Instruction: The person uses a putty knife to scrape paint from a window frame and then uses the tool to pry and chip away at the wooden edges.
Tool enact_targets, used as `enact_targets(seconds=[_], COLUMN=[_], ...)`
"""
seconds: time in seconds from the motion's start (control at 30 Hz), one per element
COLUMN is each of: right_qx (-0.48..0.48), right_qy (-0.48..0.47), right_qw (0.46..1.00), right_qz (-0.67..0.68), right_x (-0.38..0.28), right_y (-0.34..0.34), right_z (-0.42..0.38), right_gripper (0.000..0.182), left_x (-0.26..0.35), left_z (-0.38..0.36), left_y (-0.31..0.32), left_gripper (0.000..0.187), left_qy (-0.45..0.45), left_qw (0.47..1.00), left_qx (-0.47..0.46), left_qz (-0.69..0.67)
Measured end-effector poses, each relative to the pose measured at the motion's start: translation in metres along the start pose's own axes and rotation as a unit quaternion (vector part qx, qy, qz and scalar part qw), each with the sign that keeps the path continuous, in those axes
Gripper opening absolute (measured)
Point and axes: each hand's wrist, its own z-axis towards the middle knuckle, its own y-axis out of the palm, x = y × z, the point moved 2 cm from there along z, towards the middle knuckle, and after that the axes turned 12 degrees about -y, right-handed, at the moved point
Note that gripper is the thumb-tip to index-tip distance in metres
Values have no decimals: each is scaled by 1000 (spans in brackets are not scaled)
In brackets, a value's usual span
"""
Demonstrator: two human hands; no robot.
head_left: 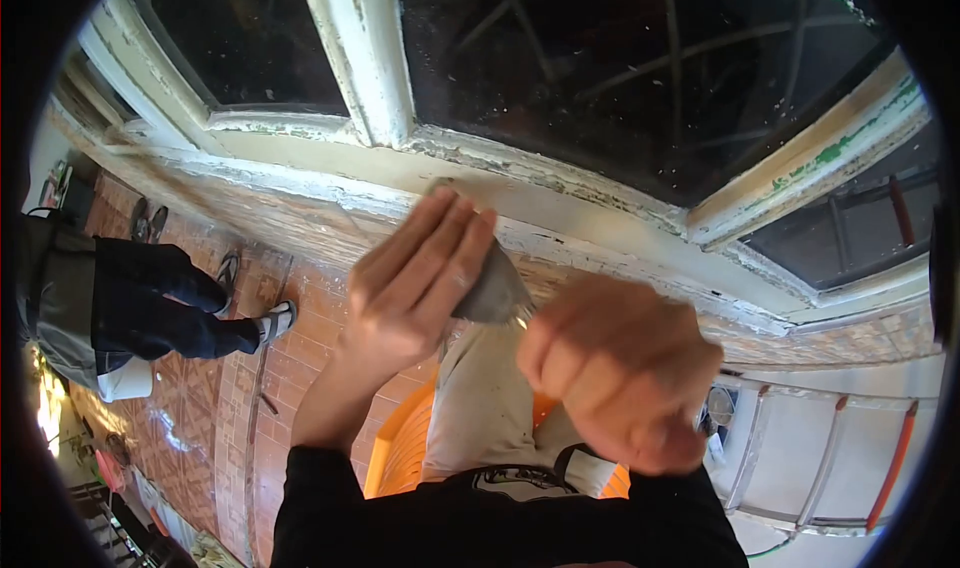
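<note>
My left hand [415,278] lies with its fingers flat and together on the grey metal blade of a scraper [493,290], pressing it near the lower rail of a window frame [560,203] with peeling white paint. My right hand [615,368], blurred, is closed in a fist around the scraper's handle, which it hides. The blade's tip is covered by my left fingers. Dark glass panes [620,58] fill the frame above.
Below me are an orange plastic chair [395,453], my beige trouser leg [480,408] and a tiled brick-red floor [290,348]. Another person [130,308] in dark trousers sits at the left. A ladder [830,458] with orange rungs stands at the right.
</note>
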Motion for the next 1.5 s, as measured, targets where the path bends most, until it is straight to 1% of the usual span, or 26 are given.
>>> enact_targets(seconds=[0.1, 0.27, 0.33, 0.37, 0.4, 0.47, 0.5, 0.53, 0.6, 0.63, 0.7, 0.73, 0.8, 0.83, 0.87, 0.93, 1.1, 1.17, 1.2, 1.27, 1.3, 1.33, 1.37, 1.4, 1.47, 1.5], right_qx=[-60, -71, -127, -160, -161, -129, -136, -130, -35, -29, 60, 65, 176, 217, 219, 288, 284, 278, 303, 329, 351, 372, 373, 389, 403, 418], right_qy=[-86, -90, -73, -30, -37, 44, 112, 107, 287, 283, 404, 401, 514, 551, 549, 570, 559, 542, 491, 437, 410, 383, 384, 359, 333, 335], right_qw=[994, 992, 987, 985, 984, 988, 981, 981, 948, 949, 893, 894, 813, 795, 797, 770, 779, 793, 817, 837, 841, 843, 842, 847, 852, 844], right_qz=[-10, -57, -65, -62, -64, -69, -86, -96, -132, -137, -191, -189, -211, -129, -127, -8, 5, -11, 5, 23, -20, -63, -63, -51, -39, -20], right_x=[-23, -56, -66, -74, -82, -94, -104, -115, -129, -138, -152, -159, -162, -162, -164, -166, -161, -152, -147, -136, -131, -124, -116, -106, -89, -81], right_y=[6, 4, 2, -1, -4, -12, -21, -26, -35, -37, -38, -32, -22, -21, -20, -18, -24, -23, -22, -18, -17, -17, -17, -20, -21, -21], right_z=[-6, 9, 10, 9, 4, -17, -31, -44, -77, -94, -125, -130, -143, -158, -159, -158, -173, -168, -163, -152, -145, -139, -139, -140, -134, -130], right_gripper=[46, 38, 34, 33, 33, 29, 21, 21, 14, 14, 11, 11, 32, 55, 55, 59, 48, 44, 42, 40, 39, 38, 38, 40, 42, 42], left_x=[12, 38, 45, 53, 58, 64, 66, 65, 66, 67, 71, 74, 82, 86, 91, 101, 125, 124, 125, 117, 111, 112, 112, 115, 113, 114], left_z=[-4, 9, 13, 10, 3, -20, -34, -49, -68, -72, -79, -82, -82, -80, -78, -76, -82, -79, -77, -71, -68, -56, -43, -35, -24, -18], left_y=[11, 16, 18, 15, 15, 33, 41, 51, 60, 62, 68, 70, 73, 75, 75, 78, 76, 74, 75, 76, 85, 79, 74, 76, 83, 81], left_gripper=[36, 39, 41, 33, 33, 36, 36, 38, 40, 36, 33, 32, 31, 31, 30, 30, 29, 31, 31, 31, 40, 40, 34, 30, 30, 29], left_qy=[85, 122, 134, 110, 117, 92, 101, 92, 91, 92, 96, 114, 137, 153, 168, 170, 158, 27, 29, -205, -244, -243, -345, -425, -437, -425], left_qw=[995, 988, 984, 983, 983, 976, 974, 974, 969, 973, 976, 973, 970, 969, 968, 970, 974, 994, 994, 955, 888, 888, 769, 600, 593, 631], left_qx=[45, 63, 38, 13, 14, -68, -71, -109, -153, -159, -168, -173, -177, -163, -149, -140, -125, -31, -32, 62, 59, 57, -74, -199, -215, -249], left_qz=[-27, -72, -111, -144, -144, -185, -190, -179, -172, -139, -105, -100, -92, -101, -111, -105, -108, -99, -98, -203, -386, -385, -533, -648, -642, -599])
